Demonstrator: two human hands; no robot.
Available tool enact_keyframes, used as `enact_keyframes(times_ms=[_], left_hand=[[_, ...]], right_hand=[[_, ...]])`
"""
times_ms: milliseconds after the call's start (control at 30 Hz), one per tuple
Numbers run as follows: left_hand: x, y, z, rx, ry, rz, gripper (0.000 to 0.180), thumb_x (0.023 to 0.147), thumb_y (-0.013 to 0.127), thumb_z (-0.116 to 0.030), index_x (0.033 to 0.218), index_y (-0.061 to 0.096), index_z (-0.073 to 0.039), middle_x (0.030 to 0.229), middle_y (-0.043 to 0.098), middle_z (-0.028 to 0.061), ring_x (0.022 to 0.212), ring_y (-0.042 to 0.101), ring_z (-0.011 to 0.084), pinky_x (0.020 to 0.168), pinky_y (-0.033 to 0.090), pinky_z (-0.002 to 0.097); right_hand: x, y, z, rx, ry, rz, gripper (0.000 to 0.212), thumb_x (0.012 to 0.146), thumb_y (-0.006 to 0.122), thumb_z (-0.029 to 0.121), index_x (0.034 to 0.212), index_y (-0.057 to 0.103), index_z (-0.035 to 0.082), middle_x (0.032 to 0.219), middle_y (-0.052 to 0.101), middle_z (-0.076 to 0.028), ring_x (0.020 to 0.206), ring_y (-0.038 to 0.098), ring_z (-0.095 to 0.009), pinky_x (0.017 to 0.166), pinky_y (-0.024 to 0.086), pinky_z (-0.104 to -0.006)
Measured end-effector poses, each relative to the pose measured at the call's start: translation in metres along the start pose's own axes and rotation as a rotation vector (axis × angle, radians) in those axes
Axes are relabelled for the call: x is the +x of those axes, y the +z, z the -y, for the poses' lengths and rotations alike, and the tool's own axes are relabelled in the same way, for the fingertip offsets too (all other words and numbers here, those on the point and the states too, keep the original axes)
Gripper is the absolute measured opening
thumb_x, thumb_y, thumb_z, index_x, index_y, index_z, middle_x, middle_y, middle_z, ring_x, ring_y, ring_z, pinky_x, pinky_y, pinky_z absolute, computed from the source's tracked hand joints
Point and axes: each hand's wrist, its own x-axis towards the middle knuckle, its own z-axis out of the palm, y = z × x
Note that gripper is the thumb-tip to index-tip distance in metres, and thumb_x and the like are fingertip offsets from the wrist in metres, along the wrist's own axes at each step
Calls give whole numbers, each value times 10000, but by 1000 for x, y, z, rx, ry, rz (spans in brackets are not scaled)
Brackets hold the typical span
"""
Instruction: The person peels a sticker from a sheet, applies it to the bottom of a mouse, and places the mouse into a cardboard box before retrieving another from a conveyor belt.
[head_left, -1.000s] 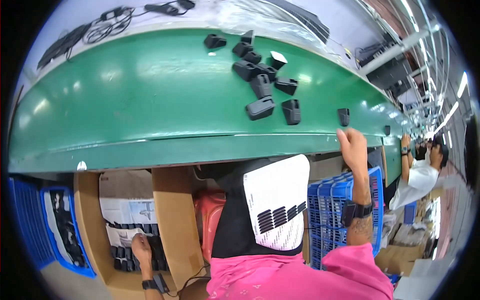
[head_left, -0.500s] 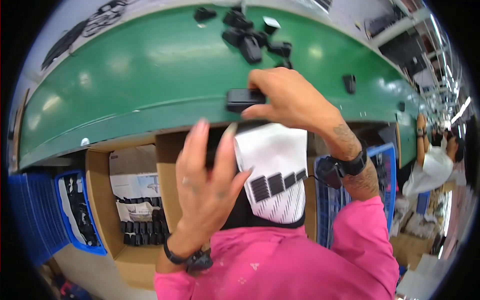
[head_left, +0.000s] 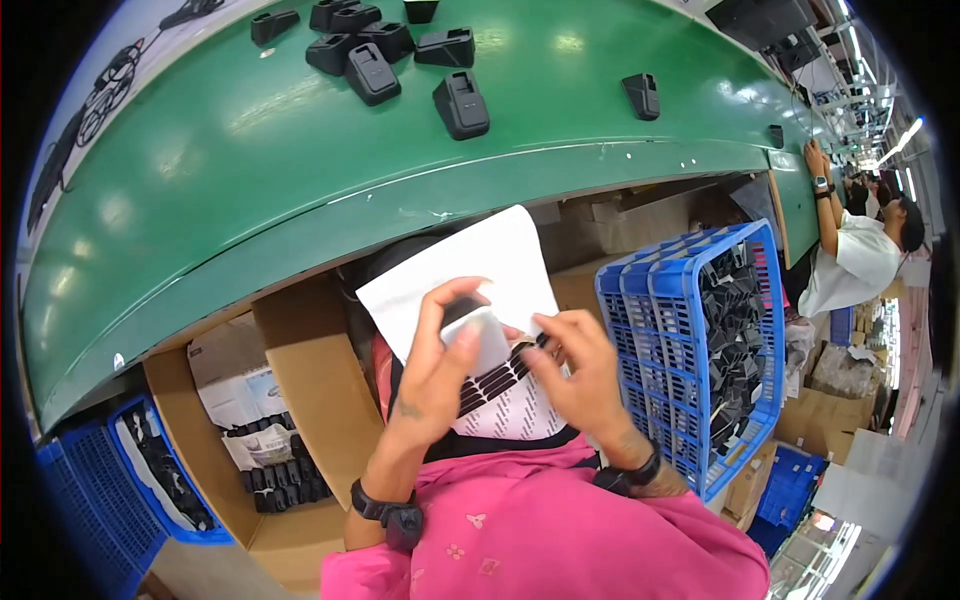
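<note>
My left hand [head_left: 430,375] is closed around a dark charging dock [head_left: 482,338], its pale flat face turned up and partly covered by the thumb. Over my lap lies a white sheet [head_left: 470,262] with rows of black stickers [head_left: 487,385] and a printed lower part. At the sheet's right side my right hand [head_left: 585,375] has thumb and forefinger pinched, with a small dark piece, seemingly a sticker, between their tips. On the green bench, several black charging docks [head_left: 372,75] stand in a cluster, with one dock [head_left: 461,105] nearer its front edge.
To my right stands a blue crate [head_left: 650,330] full of black parts. An open cardboard box [head_left: 315,365] with rows of black pieces is on the left, beside another blue crate [head_left: 165,470]. Further right, a co-worker in white [head_left: 855,260] sits at the green bench [head_left: 250,180].
My right hand has left the bench edge and come down to the sheet. A dock is now in my left hand, which was empty before. The view has shifted to the right.
</note>
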Motion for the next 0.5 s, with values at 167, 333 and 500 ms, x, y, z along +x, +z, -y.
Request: enact_keyframes(times_ms=[167, 333, 500], left_hand=[[1, -11, -1, -334, 19, -6, 630, 802, 586, -197, 1347, 311, -40, 1214, 419, 145, 999, 570, 325, 835, 521, 453], [5, -4, -2, -258, -57, -63, 582, 772, 583, -138, 1288, 331, -44, 1250, 421, 173, 1003, 583, 332, 841, 508, 448], [2, -3, -2, -205, -41, -89, 592, 774, 587, -143, 1299, 329, -46, 1257, 431, 172, 950, 613, 336, 831, 493, 435]], right_hand=[[-9, 13, 3, -64, -21, 8, 303, 776, 715, 83, 1046, 630, -25, 877, 578, -101, 638, 575, -197, 579, 471, -274], [-10, 8, 1, 72, 116, 77, 148, 788, 681, 0, 925, 630, -22, 822, 577, -89, 659, 563, -152, 587, 462, -260], [-8, 6, 0, 165, 161, 114, 87, 793, 663, -22, 854, 602, -14, 802, 571, -75, 652, 549, -136, 593, 447, -258]])
